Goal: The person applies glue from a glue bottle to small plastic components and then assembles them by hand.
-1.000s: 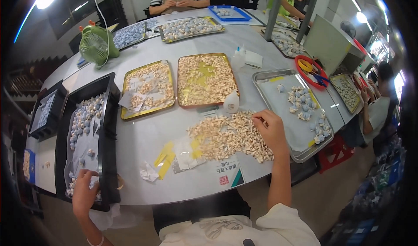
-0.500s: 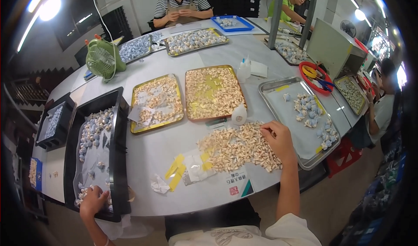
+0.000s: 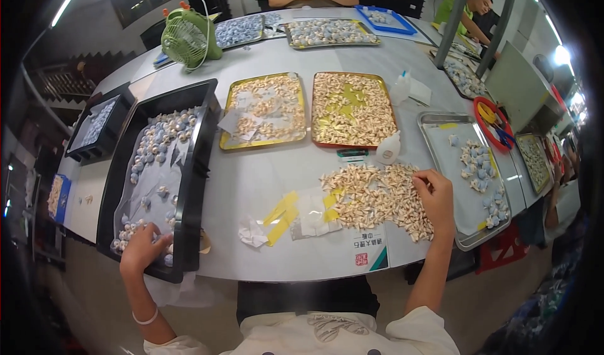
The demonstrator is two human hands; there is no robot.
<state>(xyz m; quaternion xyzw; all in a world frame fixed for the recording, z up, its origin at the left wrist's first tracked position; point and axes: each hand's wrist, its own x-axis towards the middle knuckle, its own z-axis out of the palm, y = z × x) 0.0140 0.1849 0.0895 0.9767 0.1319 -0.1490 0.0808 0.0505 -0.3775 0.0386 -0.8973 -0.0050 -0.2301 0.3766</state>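
My left hand (image 3: 143,249) reaches into the near end of a black bin (image 3: 189,204), over small round blue-and-cream pieces (image 3: 162,132) lying on white paper. Its thumb stands away from the curled fingers, and no held piece shows. Over the right side of a loose pile of small cream pointed pieces (image 3: 371,198), my right hand (image 3: 435,194) is closed, thumb and fingertips together. Whatever it pinches is too small or hidden to name. Right of that hand, a metal tray (image 3: 434,160) lined with paper bears more blue-and-cream pieces.
Two yellow-edged trays (image 3: 264,144) (image 3: 355,144) of cream pieces lie beyond the pile, near a white squeeze bottle (image 3: 389,149). Crumpled paper (image 3: 253,232) and yellow tape (image 3: 282,218) lie nearer. Farther off are a green fan (image 3: 189,40), a red basin (image 3: 494,125) and co-workers.
My view has shifted, so the table appears farther right and higher. My left hand stays in the bin's near end, turned slightly; my right hand remains closed at the pile's right side.
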